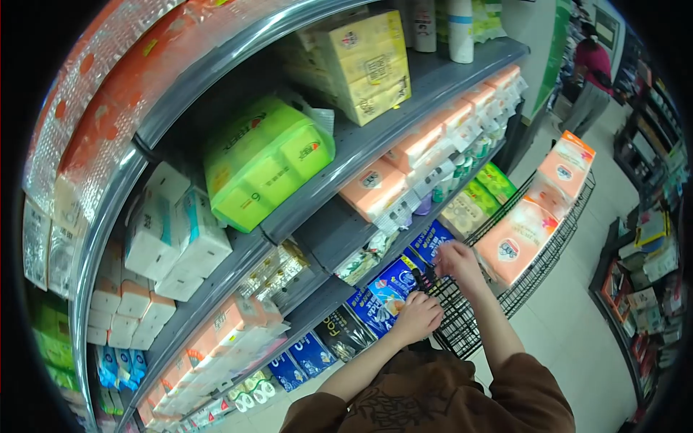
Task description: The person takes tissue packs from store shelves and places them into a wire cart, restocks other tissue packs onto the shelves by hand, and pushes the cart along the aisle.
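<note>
Both my hands are at the near end of a black wire cart [462,317]. My left hand [419,317] has its fingers curled down by the cart's dark handle; what lies under them is hidden. Close by on the right, my right hand [458,263] is raised over the cart's edge with bent fingers, and its grip is too small to make out. Orange-and-white tissue packs [516,238] lie in the cart, with another pack [567,166] at its far end. Blue packs [393,289] sit on the low shelf beside my hands.
Shelves [447,86] curve along the left, holding a green tissue bundle [267,166], a yellow tissue pack [364,65] and white packs [177,231]. A person [592,72] stands in the aisle at the top right. A display rack [642,303] lines the right side.
</note>
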A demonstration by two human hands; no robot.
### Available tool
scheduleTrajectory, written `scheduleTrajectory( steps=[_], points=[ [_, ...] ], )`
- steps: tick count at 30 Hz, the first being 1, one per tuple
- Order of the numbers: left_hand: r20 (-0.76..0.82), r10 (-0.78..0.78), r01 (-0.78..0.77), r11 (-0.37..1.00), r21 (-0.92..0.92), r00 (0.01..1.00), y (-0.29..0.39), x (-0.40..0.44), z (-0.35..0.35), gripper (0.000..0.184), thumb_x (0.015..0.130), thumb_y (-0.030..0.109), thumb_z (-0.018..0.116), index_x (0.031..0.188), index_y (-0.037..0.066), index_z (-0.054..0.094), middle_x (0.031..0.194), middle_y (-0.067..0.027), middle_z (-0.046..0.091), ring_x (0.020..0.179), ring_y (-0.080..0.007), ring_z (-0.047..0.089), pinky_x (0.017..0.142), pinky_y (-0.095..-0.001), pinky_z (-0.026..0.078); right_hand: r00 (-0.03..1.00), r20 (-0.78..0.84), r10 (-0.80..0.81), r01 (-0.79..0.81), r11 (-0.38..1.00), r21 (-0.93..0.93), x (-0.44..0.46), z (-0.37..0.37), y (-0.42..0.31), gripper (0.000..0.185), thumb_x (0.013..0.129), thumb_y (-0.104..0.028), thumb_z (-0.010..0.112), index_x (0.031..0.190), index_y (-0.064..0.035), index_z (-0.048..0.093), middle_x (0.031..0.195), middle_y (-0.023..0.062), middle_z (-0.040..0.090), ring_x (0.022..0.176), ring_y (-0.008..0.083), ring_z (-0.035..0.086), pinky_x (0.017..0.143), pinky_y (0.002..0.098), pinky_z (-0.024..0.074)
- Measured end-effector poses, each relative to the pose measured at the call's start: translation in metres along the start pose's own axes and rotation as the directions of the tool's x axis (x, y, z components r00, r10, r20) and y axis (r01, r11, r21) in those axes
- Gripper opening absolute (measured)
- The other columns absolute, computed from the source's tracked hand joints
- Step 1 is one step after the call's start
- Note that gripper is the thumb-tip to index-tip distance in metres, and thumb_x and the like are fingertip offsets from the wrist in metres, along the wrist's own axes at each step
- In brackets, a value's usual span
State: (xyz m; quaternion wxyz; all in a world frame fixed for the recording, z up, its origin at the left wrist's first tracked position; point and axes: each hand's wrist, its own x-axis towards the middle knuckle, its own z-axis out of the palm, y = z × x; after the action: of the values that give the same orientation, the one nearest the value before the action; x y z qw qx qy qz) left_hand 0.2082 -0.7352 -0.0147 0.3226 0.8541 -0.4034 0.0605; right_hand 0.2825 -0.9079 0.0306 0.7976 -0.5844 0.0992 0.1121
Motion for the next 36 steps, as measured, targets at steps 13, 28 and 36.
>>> scheduleTrajectory(
  steps=[13, 28, 36],
  points=[
    [-0.001, -0.088, 0.088, 0.996, 0.023, 0.996, -0.002, -0.004, 0.007, 0.012, 0.081, 0.019, 0.064, 0.087, 0.009, 0.066, 0.094, -0.005, 0.059, 0.096, -0.0253, 0.051, 0.096, -0.0416, 0.039, 0.993, 0.109, -0.033, 0.045, 0.993, -0.108, 0.202, 0.114, 0.005, 0.034, 0.099, -0.029, 0.055, 0.081, -0.0004, 0.063, 0.067, 0.008, 0.061, 0.066, 0.017, 0.061, 0.065, 0.0325, 0.0494],
    [-0.069, -0.029, 0.033, 0.998, 0.052, 0.997, -0.011, -0.012, 0.026, 0.013, 0.08, 0.021, 0.062, 0.086, 0.01, 0.066, 0.097, -0.0058, 0.062, 0.096, -0.0277, 0.055, 0.094, -0.0469, 0.039, 0.907, -0.376, -0.192, 0.339, 0.862, 0.378, -0.088, -0.036, -0.027, 0.023, 0.094, -0.014, 0.057, 0.102, 0.0053, 0.065, 0.105, 0.0127, 0.067, 0.098, 0.0199, 0.064, 0.09, 0.0324, 0.0476],
    [-0.021, 0.025, -0.025, 1.0, 0.006, 0.999, -0.017, -0.012, 0.024, 0.011, 0.084, 0.019, 0.062, 0.087, 0.01, 0.066, 0.096, -0.0047, 0.062, 0.095, -0.0259, 0.053, 0.096, -0.0452, 0.036, 0.593, -0.748, -0.296, 0.638, 0.74, 0.213, -0.239, -0.091, -0.027, 0.042, 0.097, -0.023, 0.049, 0.126, 0.0077, 0.053, 0.126, 0.0173, 0.06, 0.115, 0.0255, 0.059, 0.1, 0.0391, 0.0452]
  ],
)
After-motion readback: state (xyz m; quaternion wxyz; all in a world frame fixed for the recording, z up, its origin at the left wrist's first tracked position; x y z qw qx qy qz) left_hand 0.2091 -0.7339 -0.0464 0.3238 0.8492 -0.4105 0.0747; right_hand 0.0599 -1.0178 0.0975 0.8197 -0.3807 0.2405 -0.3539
